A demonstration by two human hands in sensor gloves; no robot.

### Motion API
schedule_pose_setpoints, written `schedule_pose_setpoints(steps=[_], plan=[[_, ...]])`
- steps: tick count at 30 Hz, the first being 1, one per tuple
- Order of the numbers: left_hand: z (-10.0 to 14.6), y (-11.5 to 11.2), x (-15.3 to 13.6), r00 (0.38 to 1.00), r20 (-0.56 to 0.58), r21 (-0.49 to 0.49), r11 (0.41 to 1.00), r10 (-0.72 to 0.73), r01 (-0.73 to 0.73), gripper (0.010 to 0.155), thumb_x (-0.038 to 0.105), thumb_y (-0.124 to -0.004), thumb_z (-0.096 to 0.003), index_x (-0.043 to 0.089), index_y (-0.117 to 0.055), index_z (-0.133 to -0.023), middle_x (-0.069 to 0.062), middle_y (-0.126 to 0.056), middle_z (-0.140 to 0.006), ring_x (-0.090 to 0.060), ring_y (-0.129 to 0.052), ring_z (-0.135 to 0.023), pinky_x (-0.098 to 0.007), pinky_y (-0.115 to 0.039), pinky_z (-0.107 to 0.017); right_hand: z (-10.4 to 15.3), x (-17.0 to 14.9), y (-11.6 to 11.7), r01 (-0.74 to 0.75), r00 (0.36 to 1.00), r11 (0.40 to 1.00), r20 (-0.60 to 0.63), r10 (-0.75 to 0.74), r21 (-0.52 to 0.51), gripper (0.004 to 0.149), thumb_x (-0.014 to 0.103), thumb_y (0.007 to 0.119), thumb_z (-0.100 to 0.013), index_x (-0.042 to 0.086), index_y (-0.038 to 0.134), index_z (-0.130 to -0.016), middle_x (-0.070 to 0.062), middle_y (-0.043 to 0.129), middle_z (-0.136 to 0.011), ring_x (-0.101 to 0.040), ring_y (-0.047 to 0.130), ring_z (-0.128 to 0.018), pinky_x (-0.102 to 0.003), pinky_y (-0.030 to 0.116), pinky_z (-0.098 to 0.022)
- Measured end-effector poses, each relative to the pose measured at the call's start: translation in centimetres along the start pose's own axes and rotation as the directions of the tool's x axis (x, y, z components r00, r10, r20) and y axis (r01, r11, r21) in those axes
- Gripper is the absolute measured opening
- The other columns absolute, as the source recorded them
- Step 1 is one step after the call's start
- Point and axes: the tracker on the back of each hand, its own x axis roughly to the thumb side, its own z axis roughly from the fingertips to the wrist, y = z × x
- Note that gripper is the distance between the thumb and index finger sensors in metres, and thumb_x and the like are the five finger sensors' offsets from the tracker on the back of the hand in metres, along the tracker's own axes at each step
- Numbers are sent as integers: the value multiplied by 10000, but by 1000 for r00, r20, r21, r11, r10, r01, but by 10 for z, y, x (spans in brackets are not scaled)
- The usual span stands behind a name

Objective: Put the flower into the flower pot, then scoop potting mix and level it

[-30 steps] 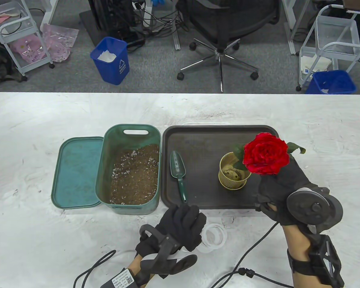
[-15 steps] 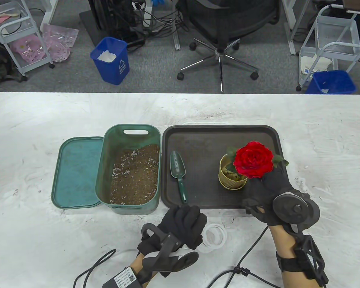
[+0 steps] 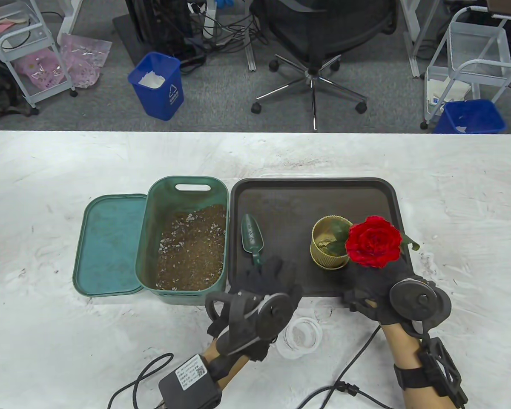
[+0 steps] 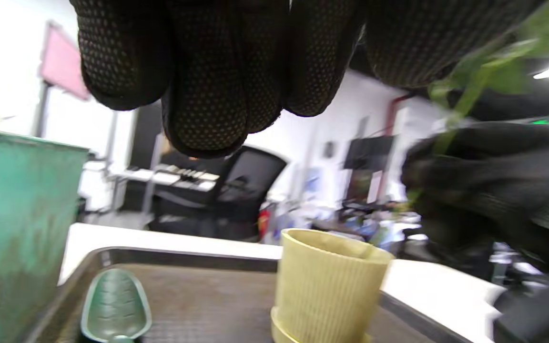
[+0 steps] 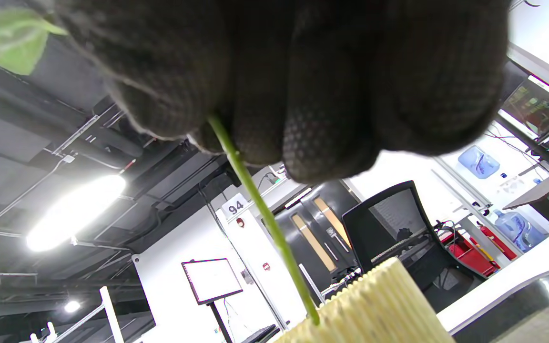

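Red fabric rose (image 3: 374, 247) held with its stem down inside the ribbed yellow plastic pot (image 3: 328, 251).
The right hand (image 3: 377, 284) pinches the stem; the left hand (image 3: 266, 283), fingers loosely curled, holds nothing, above the green metal trowel (image 3: 252, 243) on the dark tray (image 3: 289, 200). The green tub (image 3: 187, 238) holds brown potting mix (image 3: 191, 251).

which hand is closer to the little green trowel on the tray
Left. The left hand covers the trowel handle's near end; the right hand holds the flower past the flower pot.
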Motion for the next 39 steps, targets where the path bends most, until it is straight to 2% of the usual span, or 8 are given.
schedule_pose_setpoints(steps=[3,7,12,18,22,33,36,39], plan=[[-34,-20,-3,978,-172,-178,980,-117,86,595,587,-769,-412,264,-836,-907,-46,-924,-864,-240,-1088,-566,-388,-900,-466,1,-1,0,9,1000,1000,-7,-9,2,378,314,877,-365,207,894,-727,-128,990,-667,-334,1040,-425,-498,931,-294],[-68,-62,-18,882,-323,-409,891,-342,195,617,603,-777,-391,217,-872,-863,-67,-968,-774,-221,-1102,-445,-355,-914,-371,3,2,0,-2,1000,1000,10,2,3,376,312,879,-364,205,898,-724,-130,992,-665,-335,1040,-425,-500,931,-292],[-82,-97,-21,782,-362,-527,803,-508,277,635,624,-771,-381,165,-921,-793,-85,-1020,-633,-185,-1088,-262,-321,-912,-247,3,2,-1,-5,1000,1000,12,5,1,375,309,882,-362,202,901,-720,-132,994,-661,-336,1041,-421,-501,931,-290],[-89,-127,-29,699,-378,-625,724,-607,291,681,654,-742,-373,132,-942,-762,-92,-1039,-574,-179,-1082,-195,-316,-912,-199,5,3,-2,-13,1000,1000,18,13,-1,371,306,884,-360,199,906,-715,-134,997,-656,-336,1043,-415,-500,932,-286],[-91,-137,-38,684,-378,-656,702,-624,278,686,656,-739,-370,132,-939,-764,-92,-1035,-579,-180,-1080,-201,-319,-911,-204,5,3,-2,-14,1000,1000,21,14,-1,371,305,884,-359,198,907,-713,-134,998,-654,-337,1044,-412,-500,932,-284],[-94,-147,-36,704,-400,-606,745,-587,278,595,597,-840,-349,135,-952,-708,-64,-1026,-536,-142,-1060,-178,-307,-911,-210,5,1,-3,-10,1000,1000,0,10,-4,368,304,881,-359,198,908,-711,-133,998,-653,-337,1043,-415,-502,932,-285],[-92,-136,-22,743,-366,-570,766,-561,297,578,592,-860,-339,146,-963,-692,-72,-1036,-527,-150,-1066,-176,-311,-913,-210,4,1,-3,-8,1000,1000,-4,8,-3,369,303,881,-358,198,907,-711,-133,998,-654,-338,1043,-414,-502,932,-285],[-85,-104,-5,797,-325,-477,816,-510,327,568,594,-861,-336,162,-964,-690,-67,-1050,-539,-154,-1091,-192,-314,-926,-220,4,-1,-4,-2,1000,1000,-14,2,-3,368,303,882,-358,197,909,-709,-133,999,-653,-338,1043,-413,-501,932,-284]])
